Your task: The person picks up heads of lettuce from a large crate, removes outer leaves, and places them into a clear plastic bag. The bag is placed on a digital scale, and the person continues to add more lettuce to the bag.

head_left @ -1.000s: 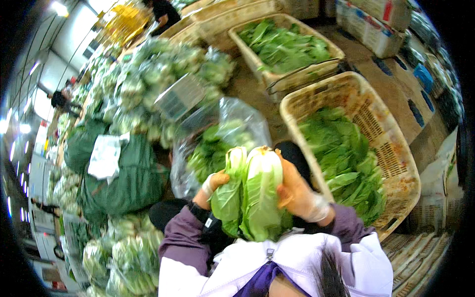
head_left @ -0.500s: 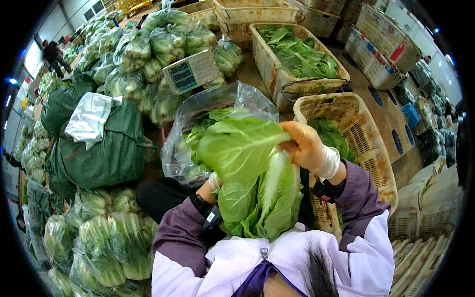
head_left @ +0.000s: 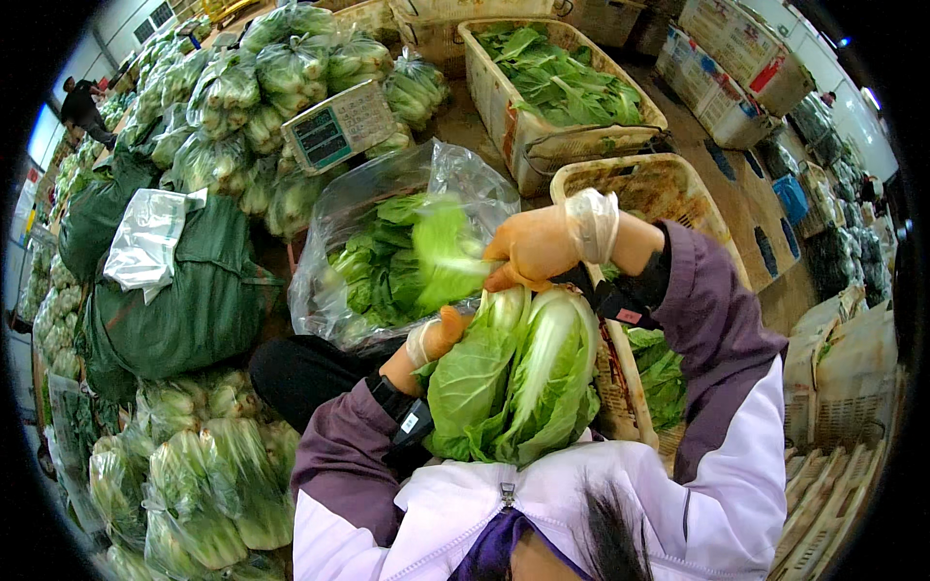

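Note:
Against my front are two pale-green Chinese cabbages (head_left: pixel 552 373), side by side, white bases toward the far side. My left hand (head_left: pixel 443 334) is at their left edge, thumb showing, its other fingers hidden as it steadies them. My right hand (head_left: pixel 533 247), gloved with a whitish cuff, is closed on the stalk end of a loose cabbage leaf (head_left: pixel 446 242) that is smeared by motion. That leaf hangs above an open clear plastic bag (head_left: pixel 460 174), where several loose green leaves (head_left: pixel 378 257) lie.
A cream crate (head_left: pixel 668 169) with leaves stands at my right, another leaf-filled crate (head_left: pixel 523 155) beyond it. A scale (head_left: pixel 339 126) leans by bagged cabbages (head_left: pixel 291 82). Green sacks (head_left: pixel 184 305) and more bagged cabbages (head_left: pixel 194 494) line my left.
My right hand has moved left with the leaf, away from the cabbages and over the bag. The cabbages' white bases now show. My left hand stays beside them; the view has shifted slightly.

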`<state>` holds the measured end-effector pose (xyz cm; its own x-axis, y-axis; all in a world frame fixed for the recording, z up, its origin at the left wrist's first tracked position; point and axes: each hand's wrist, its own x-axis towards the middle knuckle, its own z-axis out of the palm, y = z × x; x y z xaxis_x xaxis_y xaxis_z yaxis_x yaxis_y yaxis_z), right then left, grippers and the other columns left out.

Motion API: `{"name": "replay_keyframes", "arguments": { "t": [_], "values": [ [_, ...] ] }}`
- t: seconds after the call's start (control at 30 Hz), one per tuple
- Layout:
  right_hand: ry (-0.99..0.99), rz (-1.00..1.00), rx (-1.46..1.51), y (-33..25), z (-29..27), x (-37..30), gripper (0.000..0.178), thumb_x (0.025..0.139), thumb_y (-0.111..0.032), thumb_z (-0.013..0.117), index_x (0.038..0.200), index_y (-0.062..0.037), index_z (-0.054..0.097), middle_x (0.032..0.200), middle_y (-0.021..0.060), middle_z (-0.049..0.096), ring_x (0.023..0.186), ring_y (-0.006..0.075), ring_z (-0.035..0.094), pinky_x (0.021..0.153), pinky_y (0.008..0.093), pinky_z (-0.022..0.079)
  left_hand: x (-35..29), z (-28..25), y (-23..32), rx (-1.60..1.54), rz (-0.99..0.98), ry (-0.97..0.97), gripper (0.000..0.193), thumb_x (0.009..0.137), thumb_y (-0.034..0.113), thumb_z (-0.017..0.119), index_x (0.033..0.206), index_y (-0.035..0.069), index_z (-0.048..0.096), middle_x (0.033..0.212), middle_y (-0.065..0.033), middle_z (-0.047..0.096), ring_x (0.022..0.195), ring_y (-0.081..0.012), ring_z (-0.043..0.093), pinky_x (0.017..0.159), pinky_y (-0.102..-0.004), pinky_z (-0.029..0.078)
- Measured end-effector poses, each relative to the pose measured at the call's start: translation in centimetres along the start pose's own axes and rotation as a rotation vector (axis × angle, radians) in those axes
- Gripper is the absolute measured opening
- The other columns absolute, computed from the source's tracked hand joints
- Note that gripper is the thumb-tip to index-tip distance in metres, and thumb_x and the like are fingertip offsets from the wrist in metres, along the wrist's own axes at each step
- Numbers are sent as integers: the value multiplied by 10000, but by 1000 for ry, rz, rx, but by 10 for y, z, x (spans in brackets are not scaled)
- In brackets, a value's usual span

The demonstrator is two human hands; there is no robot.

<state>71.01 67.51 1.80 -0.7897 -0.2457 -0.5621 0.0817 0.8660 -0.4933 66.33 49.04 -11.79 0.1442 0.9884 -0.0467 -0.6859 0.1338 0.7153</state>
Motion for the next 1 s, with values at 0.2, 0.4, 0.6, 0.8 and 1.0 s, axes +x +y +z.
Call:
{"name": "replay_keyframes", "arguments": {
  "t": [0.2,0.4,0.6,0.8,1.0],
  "values": [
    [47,-252,-202,31,13,5,223,769,-246,623,864,-47,589,687,145,578,640,320,563,589,392,440,33,-20,-21,-234,-22,88,955,728,769,300,1316,20,364,1247,-74,475,1113,-172,471,975,-304,348],
    [525,-63,-17,31,36,15,167,748,-138,594,855,-20,545,707,160,581,674,357,576,617,384,465,29,-31,-10,-394,-52,203,752,838,619,374,1286,16,414,1207,-98,527,1062,-176,534,936,-308,406],
    [1122,-134,-127,129,-14,38,137,822,-186,571,840,-55,606,755,104,633,633,225,598,593,335,496,47,-10,5,-485,-212,-8,843,811,628,424,1377,29,246,1335,-122,406,1191,-217,436,1006,-366,337],
    [1089,626,27,204,-129,-31,496,811,-372,597,1150,-18,518,880,164,644,775,216,642,662,329,511,44,3,10,-569,-213,120,831,797,641,428,1376,67,269,1380,-111,355,1229,-255,399,1027,-421,312],
    [461,-304,-71,84,3,-12,481,657,-80,645,1133,-98,577,1023,144,610,930,312,594,803,382,477,55,-6,15,-585,-163,68,791,823,626,400,1379,79,271,1362,-109,382,1209,-250,421,1023,-419,316]
  ]
}}
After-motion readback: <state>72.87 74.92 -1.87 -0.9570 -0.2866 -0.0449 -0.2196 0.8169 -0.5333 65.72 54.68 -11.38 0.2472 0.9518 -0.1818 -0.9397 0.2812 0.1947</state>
